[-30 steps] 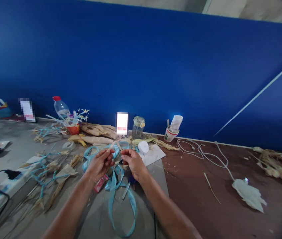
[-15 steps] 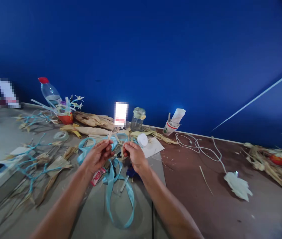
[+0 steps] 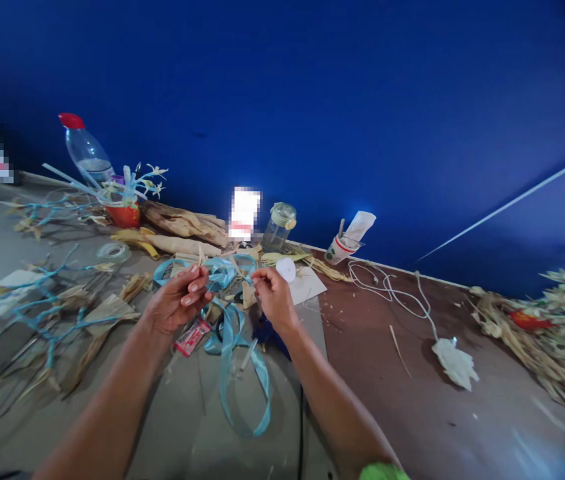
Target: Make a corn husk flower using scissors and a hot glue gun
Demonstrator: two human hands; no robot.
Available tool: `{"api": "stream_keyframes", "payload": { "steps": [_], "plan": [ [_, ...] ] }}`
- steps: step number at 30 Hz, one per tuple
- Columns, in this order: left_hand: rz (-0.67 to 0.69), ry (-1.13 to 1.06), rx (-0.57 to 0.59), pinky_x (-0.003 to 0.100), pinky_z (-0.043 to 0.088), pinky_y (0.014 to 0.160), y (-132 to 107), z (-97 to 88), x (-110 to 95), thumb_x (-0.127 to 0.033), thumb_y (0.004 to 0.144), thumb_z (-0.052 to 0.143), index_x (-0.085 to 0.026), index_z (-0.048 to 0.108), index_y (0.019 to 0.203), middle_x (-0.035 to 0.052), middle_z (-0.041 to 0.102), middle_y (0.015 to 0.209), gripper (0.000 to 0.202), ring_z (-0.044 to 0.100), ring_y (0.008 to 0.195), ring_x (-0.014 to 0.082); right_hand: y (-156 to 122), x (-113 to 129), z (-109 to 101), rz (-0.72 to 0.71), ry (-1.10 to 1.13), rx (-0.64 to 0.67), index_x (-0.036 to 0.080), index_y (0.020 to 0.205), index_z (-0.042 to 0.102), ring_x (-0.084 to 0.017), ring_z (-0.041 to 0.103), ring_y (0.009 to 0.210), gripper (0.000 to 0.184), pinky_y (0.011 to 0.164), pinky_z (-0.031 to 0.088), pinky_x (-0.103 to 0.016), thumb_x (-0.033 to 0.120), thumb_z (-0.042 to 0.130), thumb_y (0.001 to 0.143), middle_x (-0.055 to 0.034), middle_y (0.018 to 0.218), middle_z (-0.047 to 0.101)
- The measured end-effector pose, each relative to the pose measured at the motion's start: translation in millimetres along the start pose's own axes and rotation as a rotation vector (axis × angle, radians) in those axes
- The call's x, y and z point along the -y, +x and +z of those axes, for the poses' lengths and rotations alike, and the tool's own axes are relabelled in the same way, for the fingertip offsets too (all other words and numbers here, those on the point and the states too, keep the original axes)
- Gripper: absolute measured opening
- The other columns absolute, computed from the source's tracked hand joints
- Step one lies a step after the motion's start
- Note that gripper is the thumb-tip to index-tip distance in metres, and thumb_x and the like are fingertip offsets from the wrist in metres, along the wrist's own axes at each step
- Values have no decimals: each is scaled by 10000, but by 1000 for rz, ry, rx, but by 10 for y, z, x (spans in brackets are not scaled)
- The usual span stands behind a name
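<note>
My left hand (image 3: 180, 301) is closed, its fingertips pinching a small pale dried-husk piece (image 3: 201, 255) that points upward. To its right my right hand (image 3: 275, 300) makes a pinch; what lies between its thumb and finger is too small to make out. Light blue ribbon (image 3: 246, 427) lies in loops below and behind the hands. Under my left hand's fingers is a red-and-white packet (image 3: 192, 337). A white round spool-like thing (image 3: 286, 270) sits just behind my right hand, beside a white sheet (image 3: 307, 285).
Blue-wrapped stems (image 3: 57, 323) with dried husks spread at left. Behind stand a red-capped bottle (image 3: 87, 143), a red cup (image 3: 123, 215) of stems, a jar (image 3: 278, 227) and a white cup (image 3: 341, 249). A white cable (image 3: 402, 297) and a flower bunch (image 3: 537, 347) lie at right.
My left hand has moved left, away from my right hand, with the husk piece still at its fingertips. My right hand has risen slightly in the picture. The view has shifted a little.
</note>
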State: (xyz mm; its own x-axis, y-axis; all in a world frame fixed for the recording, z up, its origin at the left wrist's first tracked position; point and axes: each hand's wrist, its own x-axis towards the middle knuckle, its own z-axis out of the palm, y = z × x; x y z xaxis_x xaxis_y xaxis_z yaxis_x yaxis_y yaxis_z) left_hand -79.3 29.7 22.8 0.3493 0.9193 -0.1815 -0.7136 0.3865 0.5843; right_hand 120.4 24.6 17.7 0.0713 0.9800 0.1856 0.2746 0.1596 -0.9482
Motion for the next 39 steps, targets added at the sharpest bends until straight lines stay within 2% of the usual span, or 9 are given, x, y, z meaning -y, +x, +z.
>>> {"api": "stream_keyframes", "payload": {
  "steps": [2,5,11,17,21,28,31,34,39],
  "plan": [
    [-28,-6,-37,215,548,572,-18,-2,-25,-130,821,566,-118,640,750,-90,396,473,104,297,282,-17,-58,34,52,-51,-94,84,202,865,633,-163,549,749,164,688,426,-272,233,488,794,-29,817,620],
    [-49,-20,-87,229,559,581,-28,-7,-47,-133,845,540,-116,638,750,-92,380,460,138,294,275,-13,-134,99,127,-92,-184,233,212,872,658,-180,571,792,176,751,436,-298,255,491,837,-37,844,648],
    [-23,-59,-43,249,581,619,6,-89,-34,-128,855,516,-119,635,778,-83,429,491,141,327,310,-9,-88,112,151,-215,-416,271,186,894,667,-192,582,901,187,842,421,-298,157,489,842,-67,901,654],
    [2,-43,8,280,588,652,33,-125,27,-133,833,563,-102,637,798,-58,501,537,87,383,357,2,73,132,-5,-189,-680,269,170,928,667,-185,596,922,208,836,409,-275,145,475,853,-80,952,679],
    [6,-22,21,272,584,624,38,-108,67,-121,815,582,-101,636,771,-43,524,548,72,379,366,7,148,154,-80,-37,-958,311,173,838,666,-210,625,840,234,722,412,-291,257,453,888,-106,878,692],
    [-34,5,95,248,563,558,74,-135,140,-171,791,630,-121,636,779,-31,519,579,52,380,385,21,168,0,165,55,-1120,379,148,1012,609,-290,650,868,234,670,426,-326,269,563,817,-182,931,685],
    [-50,-7,92,222,526,511,81,-128,159,-175,778,646,-120,625,763,-33,500,575,61,356,378,18,176,-31,226,72,-1081,344,166,1050,586,-272,656,838,261,661,426,-318,172,553,791,-155,896,690],
    [-47,-37,93,154,424,419,80,-100,162,-160,750,674,-114,614,740,-29,486,574,76,336,387,11,214,25,189,91,-896,258,178,1055,574,-241,642,822,323,674,428,-305,136,594,735,-106,856,688],
    [6,-24,76,123,354,405,90,-54,181,-139,700,724,-103,615,736,-15,526,626,120,328,423,3,182,193,150,236,-51,181,179,846,587,-117,552,577,201,533,399,-225,253,658,672,15,675,625]
  ]
}}
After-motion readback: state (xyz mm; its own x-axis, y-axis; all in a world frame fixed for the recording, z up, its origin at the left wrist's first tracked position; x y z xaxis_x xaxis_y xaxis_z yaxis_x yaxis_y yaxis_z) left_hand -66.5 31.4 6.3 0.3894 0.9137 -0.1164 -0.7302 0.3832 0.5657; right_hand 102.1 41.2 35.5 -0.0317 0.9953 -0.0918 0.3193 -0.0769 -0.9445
